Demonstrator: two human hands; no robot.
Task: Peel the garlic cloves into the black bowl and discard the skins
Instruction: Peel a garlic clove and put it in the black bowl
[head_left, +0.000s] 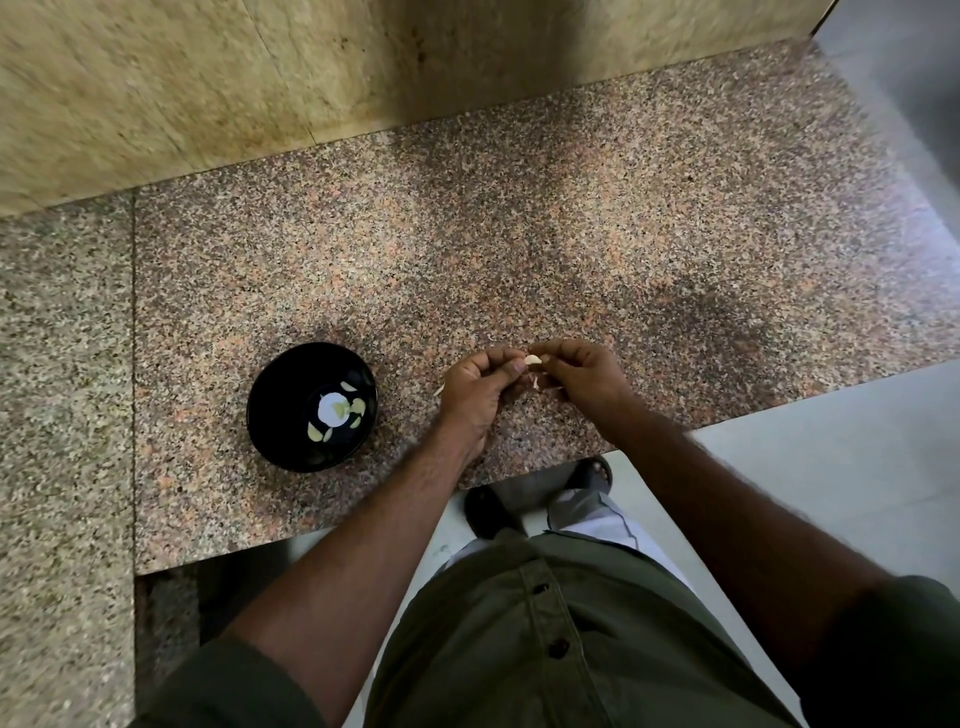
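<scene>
Both hands, left (480, 387) and right (579, 376), pinch one pale garlic clove (532, 359) between their fingertips just above the speckled granite counter (519, 234), likely so loosened skin falls there. The round black bowl (283, 400) sits near the left hand for easy dropping, holding about six peeled cloves (357, 407) (some blur together).

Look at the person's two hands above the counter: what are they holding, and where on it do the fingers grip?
A garlic clove, pinched between the fingertips of the left hand and right hand, one at each end. Which end is the root cannot be told.
</scene>
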